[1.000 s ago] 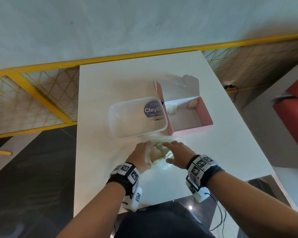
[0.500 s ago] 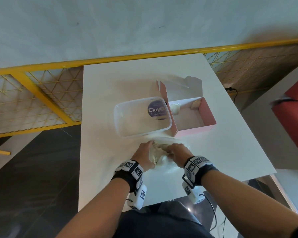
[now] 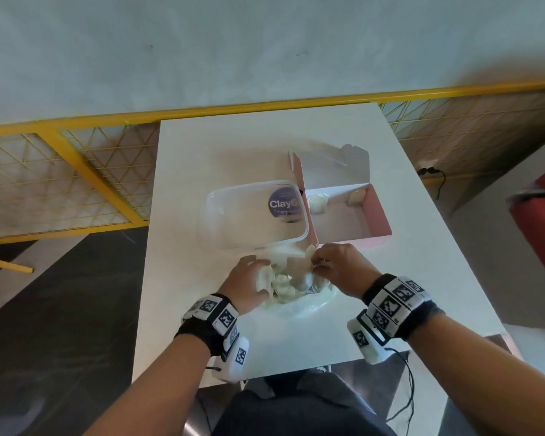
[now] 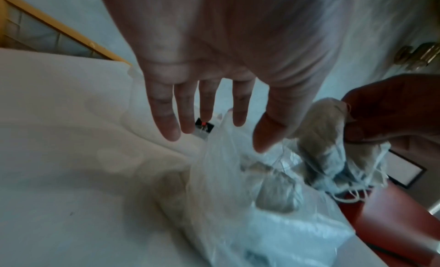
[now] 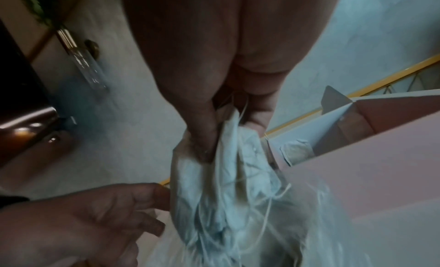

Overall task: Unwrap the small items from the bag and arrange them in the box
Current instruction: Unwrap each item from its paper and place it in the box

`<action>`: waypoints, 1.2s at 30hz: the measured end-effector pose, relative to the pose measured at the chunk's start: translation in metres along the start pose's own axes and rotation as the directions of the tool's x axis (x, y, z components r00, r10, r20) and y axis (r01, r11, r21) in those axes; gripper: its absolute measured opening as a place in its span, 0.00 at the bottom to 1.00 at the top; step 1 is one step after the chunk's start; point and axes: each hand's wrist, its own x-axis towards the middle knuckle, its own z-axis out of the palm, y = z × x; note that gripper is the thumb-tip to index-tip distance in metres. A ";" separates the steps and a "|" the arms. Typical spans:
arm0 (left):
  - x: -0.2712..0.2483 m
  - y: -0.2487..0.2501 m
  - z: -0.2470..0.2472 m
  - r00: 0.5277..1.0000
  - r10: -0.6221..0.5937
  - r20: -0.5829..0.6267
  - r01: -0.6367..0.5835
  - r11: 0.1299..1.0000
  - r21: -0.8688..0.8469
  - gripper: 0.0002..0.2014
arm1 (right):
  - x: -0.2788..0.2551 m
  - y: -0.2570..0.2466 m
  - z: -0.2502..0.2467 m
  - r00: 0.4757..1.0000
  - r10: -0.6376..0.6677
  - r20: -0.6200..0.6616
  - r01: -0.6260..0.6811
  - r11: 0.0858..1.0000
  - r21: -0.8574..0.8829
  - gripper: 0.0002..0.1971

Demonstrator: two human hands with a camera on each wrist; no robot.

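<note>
Two wrapped items (image 3: pixel 334 199) lie in the pink box (image 3: pixel 376 215); now the right hand (image 3: pixel 337 267) has pinched another wrapped item (image 5: pixel 228 158) up from the bag (image 3: pixel 299 305) near the tabletop's front edge, left hand (image 3: pixel 249 283) spread wide beside.

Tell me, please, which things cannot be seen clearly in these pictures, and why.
- Label on the clear lid, head view: only "ClayC" reads; the pink box wall hides the rest.
- Number of pouches in the plastic bag, both wrist views: motion blur and tangled strings.
- What is inside the pouch pinched by the right hand: the fabric hides it.
- The two items in the box, head view: too small.
</note>
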 end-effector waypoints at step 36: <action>-0.004 0.049 0.023 0.964 -0.150 -0.221 0.022 0.869 -0.495 0.07 | 0.001 -0.037 -0.104 0.980 -0.174 -0.091 0.182 0.979 0.088 0.05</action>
